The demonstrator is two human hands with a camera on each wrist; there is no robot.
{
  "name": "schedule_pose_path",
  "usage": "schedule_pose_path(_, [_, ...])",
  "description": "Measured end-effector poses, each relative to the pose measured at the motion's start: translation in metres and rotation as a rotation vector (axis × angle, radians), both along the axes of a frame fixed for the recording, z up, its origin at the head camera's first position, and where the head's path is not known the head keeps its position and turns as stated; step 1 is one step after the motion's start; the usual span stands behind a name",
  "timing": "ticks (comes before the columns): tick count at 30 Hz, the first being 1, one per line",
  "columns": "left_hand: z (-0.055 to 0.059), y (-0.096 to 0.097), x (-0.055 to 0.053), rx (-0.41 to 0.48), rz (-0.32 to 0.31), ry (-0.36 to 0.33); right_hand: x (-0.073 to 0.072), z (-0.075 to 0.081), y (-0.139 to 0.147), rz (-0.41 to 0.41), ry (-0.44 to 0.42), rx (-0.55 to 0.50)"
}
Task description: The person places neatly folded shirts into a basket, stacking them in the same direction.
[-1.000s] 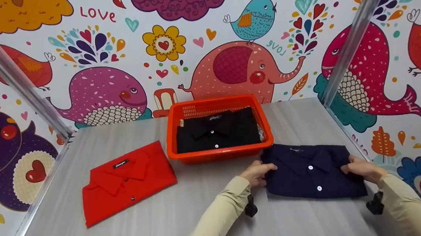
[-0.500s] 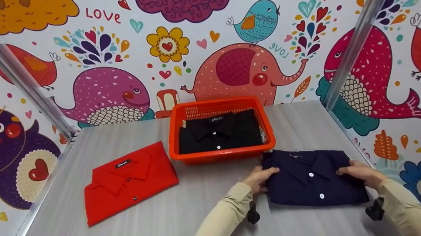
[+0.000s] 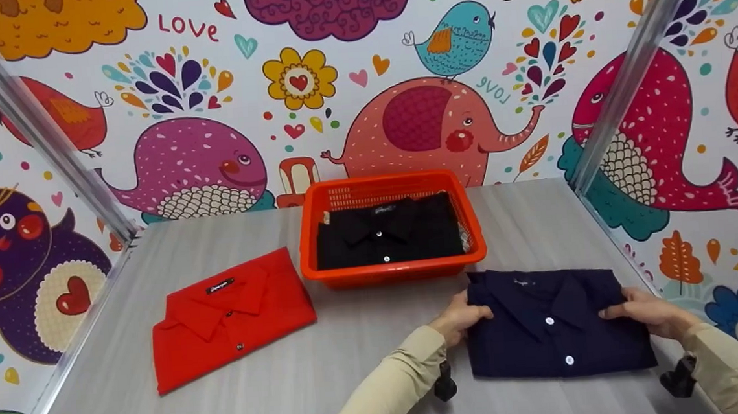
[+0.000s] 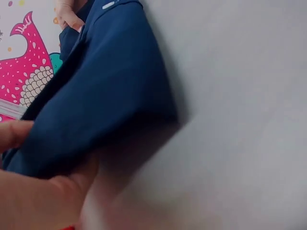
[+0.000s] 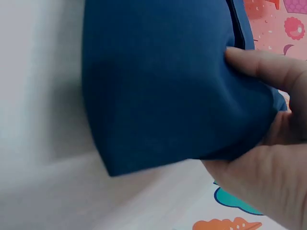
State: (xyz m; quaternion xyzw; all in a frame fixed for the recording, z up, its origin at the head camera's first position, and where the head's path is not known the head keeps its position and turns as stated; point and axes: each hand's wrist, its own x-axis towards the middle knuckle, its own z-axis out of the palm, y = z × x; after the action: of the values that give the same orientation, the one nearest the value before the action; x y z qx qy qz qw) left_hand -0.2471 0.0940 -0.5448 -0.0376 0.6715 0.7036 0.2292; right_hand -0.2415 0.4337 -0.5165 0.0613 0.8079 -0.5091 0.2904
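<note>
A folded navy shirt with white buttons lies between my two hands at the right of the table in the head view. My left hand grips its left side, thumb on top and the other fingers underneath. On the opposite side my right hand pinches the edge the same way. Both wrist views show the cloth, the navy shirt in the left and again the shirt in the right, with shadow on the table beneath its lower edge.
An orange basket at the back middle holds a folded black shirt. To the left lies a folded red shirt on the grey table. Patterned walls and metal posts stand around the back and sides.
Both hands have brought the navy shirt a little toward the front of the table, away from the basket. The head view has shifted slightly. The red and black shirts stay in place.
</note>
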Motion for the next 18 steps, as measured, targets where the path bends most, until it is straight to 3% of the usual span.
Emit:
schedule_pose_path(3, [0.001,-0.006,0.005,-0.009,-0.039,0.009,0.002,0.003,0.000,0.016,-0.026,-0.007])
schedule_pose_path(7, [0.001,-0.015,0.010,-0.029,-0.084,0.072,0.005,0.005,-0.003,0.031,-0.021,-0.014])
schedule_pose_path(12, [-0.001,-0.030,0.012,-0.023,-0.121,0.172,0.008,0.007,-0.012,0.087,0.057,-0.017])
schedule_pose_path(18, [-0.001,-0.050,0.014,-0.006,-0.135,0.233,0.012,0.006,-0.027,0.104,0.132,-0.040])
